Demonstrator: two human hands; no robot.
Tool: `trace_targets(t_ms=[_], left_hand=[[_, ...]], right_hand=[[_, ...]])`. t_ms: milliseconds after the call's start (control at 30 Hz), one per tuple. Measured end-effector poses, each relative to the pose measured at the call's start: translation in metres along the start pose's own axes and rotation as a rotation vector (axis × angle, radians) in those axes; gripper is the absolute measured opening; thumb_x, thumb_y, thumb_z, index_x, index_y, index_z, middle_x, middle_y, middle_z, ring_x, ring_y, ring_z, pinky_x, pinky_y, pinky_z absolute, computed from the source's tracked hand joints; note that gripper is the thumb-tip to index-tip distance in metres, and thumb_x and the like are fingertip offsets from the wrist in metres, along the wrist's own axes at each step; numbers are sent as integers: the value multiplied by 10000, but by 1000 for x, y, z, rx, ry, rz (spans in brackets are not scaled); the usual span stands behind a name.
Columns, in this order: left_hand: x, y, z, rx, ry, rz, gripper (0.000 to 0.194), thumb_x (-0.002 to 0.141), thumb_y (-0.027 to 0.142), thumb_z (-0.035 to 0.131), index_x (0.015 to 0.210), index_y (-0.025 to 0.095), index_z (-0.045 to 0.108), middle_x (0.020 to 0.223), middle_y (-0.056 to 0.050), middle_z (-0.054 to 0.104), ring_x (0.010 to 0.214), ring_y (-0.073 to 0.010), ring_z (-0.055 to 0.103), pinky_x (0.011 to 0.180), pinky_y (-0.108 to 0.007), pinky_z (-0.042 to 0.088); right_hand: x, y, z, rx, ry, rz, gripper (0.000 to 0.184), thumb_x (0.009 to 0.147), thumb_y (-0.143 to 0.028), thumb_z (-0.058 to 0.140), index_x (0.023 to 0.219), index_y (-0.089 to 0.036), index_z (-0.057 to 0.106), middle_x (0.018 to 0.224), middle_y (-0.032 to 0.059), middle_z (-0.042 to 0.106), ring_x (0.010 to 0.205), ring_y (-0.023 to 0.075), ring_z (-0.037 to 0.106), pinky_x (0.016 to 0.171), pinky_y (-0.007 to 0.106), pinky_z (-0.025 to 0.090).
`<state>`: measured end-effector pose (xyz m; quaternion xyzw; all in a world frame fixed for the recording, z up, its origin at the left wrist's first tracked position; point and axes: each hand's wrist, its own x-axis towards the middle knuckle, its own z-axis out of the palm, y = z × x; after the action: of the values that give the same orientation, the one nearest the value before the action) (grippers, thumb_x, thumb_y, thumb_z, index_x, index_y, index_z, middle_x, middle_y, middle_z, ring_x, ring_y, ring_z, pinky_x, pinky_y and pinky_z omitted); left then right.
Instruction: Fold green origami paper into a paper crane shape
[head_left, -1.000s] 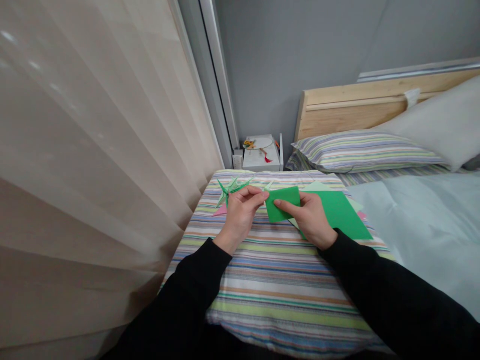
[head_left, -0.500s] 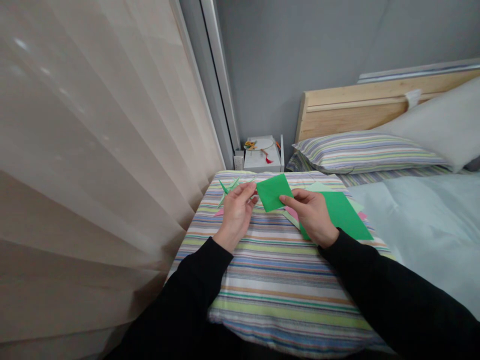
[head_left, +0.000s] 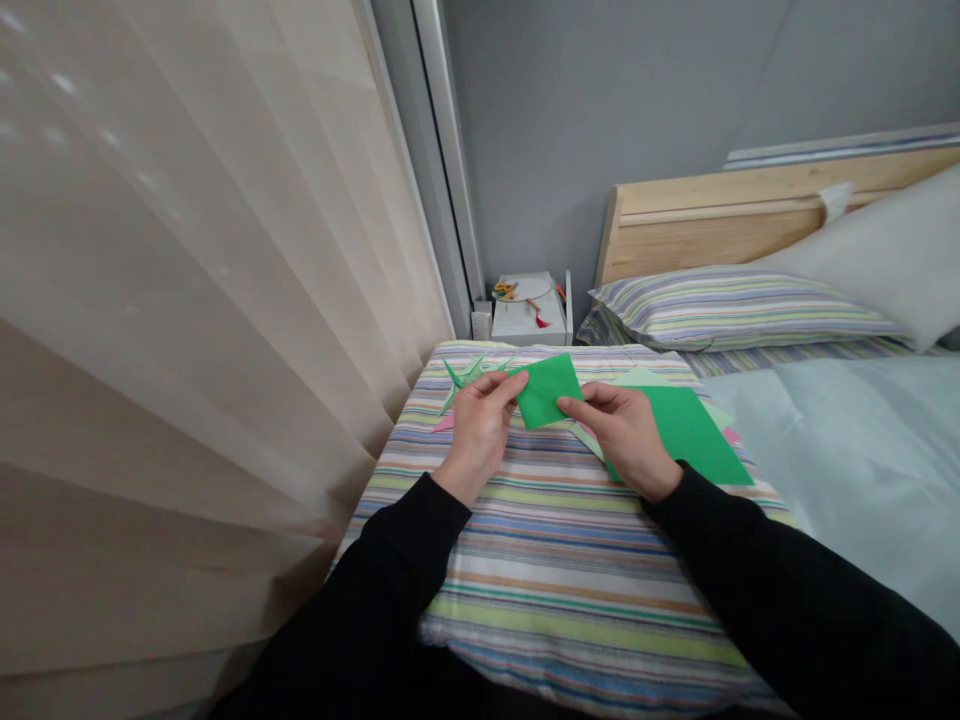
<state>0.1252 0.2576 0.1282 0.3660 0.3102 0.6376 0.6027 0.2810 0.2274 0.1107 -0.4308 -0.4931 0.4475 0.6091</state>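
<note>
A small green folded paper square (head_left: 549, 388) is held up between my two hands, above the striped cloth (head_left: 577, 560). My left hand (head_left: 484, 425) pinches its left corner between thumb and fingers. On the right side, my right hand (head_left: 622, 430) grips the lower right edge, thumb in front and fingers behind. A larger green paper sheet (head_left: 694, 435) lies under and beside my right hand, on top of pale green and pink sheets that are partly covered. Behind my left hand sit pointed green folded paper pieces (head_left: 459, 375) and a bit of pink paper (head_left: 444, 424).
A beige curtain (head_left: 225, 300) hangs along the left. Beyond the cloth stands a white bedside cabinet (head_left: 521, 318) with small items, including a red tassel (head_left: 541, 322). To the right is a bed with a pale blue cover (head_left: 847, 430), a striped pillow (head_left: 750, 310) and a wooden headboard (head_left: 675, 240).
My left thumb and fingers have moved further onto the paper square's left corner. My right hand keeps its grip. The whole view has shifted slightly.
</note>
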Motion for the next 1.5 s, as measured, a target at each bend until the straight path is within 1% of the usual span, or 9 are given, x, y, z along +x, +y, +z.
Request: trace_targets(t_ms=[233,367,467,567,667,833,1033,1300,1500], left_hand=[[6,4,-7,-88,48,7,248,605,230,906,614,148,672,695,11,665,691,-90,593,671,-222,471],[9,5,-12,-69,32,-25,260,641,257,903,698,149,674,630,47,577,556,-45,491,512,-184,369],[7,7,-11,-61,44,-131,289,690,334,879,798,153,682,692,37,607,556,-51,527,486,-181,370],[4,11,-7,-66,7,-220,281,746,364,824,885,152,702,872,-11,696,701,-110,658,637,-228,511],[1,12,-5,-18,-78,-203,245,739,260,799,945,144,737,951,-31,721,798,-132,684,776,-260,540],[-2,3,-6,146,-227,-138,365,699,198,822,1058,177,761,1072,-46,733,917,-161,678,850,-280,528],[-1,-6,-9,325,-309,-33,453,692,187,840,1134,196,741,1113,-57,749,1049,-220,685,989,-384,516],[2,-12,-12,330,-299,-16,331,661,183,846,980,173,762,957,-44,787,970,-228,730,1024,-465,515],[3,-12,-13,384,-271,19,293,672,235,843,952,179,775,959,-48,793,986,-255,731,1014,-498,520]], right_hand=[[2,-2,1,-5,53,-2,257,640,-404,874,650,-189,734,621,0,682,584,136,555,633,306,435],[4,2,-3,-67,104,-90,203,709,-372,832,708,-190,742,688,15,714,640,162,605,685,328,472],[3,2,-7,-248,117,-317,148,808,-307,767,723,-200,711,699,15,701,675,181,622,692,341,480],[1,-1,-11,-520,62,-634,113,874,-213,711,764,-205,687,762,33,704,760,208,636,752,375,478],[0,-3,-13,-709,-37,-772,42,889,-195,712,857,-210,690,873,56,712,871,241,644,810,412,469],[-1,-4,-12,-758,-149,-697,206,853,-326,786,979,-220,664,1013,75,705,997,276,644,885,439,475],[-1,-5,-10,-668,-188,-652,233,866,-340,766,988,-207,618,968,70,690,902,240,645,816,390,506],[0,-4,-10,-644,-141,-671,166,859,-222,762,930,-207,613,875,42,674,809,207,641,746,345,509],[-1,-7,-9,-636,-141,-641,101,885,-193,718,930,-205,628,875,44,689,812,204,652,751,340,510]])
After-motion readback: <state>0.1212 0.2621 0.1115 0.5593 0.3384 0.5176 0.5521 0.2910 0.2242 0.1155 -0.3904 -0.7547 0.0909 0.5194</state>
